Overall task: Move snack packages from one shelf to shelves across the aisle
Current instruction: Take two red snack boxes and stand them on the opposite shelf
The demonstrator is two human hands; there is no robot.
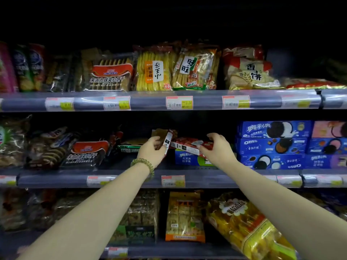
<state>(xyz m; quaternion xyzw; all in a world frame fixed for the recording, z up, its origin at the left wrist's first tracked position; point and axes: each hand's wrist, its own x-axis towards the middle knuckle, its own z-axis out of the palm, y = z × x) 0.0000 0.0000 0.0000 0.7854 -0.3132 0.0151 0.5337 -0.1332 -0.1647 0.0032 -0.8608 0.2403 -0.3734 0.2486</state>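
Both my arms reach into the middle shelf [187, 167]. My left hand [151, 150], with a green bead bracelet on the wrist, grips a brown and red snack box [165, 136] that stands tilted on end. My right hand [217, 149] closes on a red snack box [187, 143] that lies flat on top of a blue and green Oreo box [185, 158]. The two held boxes almost touch at the middle of the shelf.
Stacked blue Oreo boxes [272, 145] fill the shelf right of my right hand. Bagged chocolate biscuits [82, 154] and a green pack [129, 148] lie to the left. Rice cracker bags [176, 68] line the upper shelf; bagged snacks [185, 216] fill the lower one.
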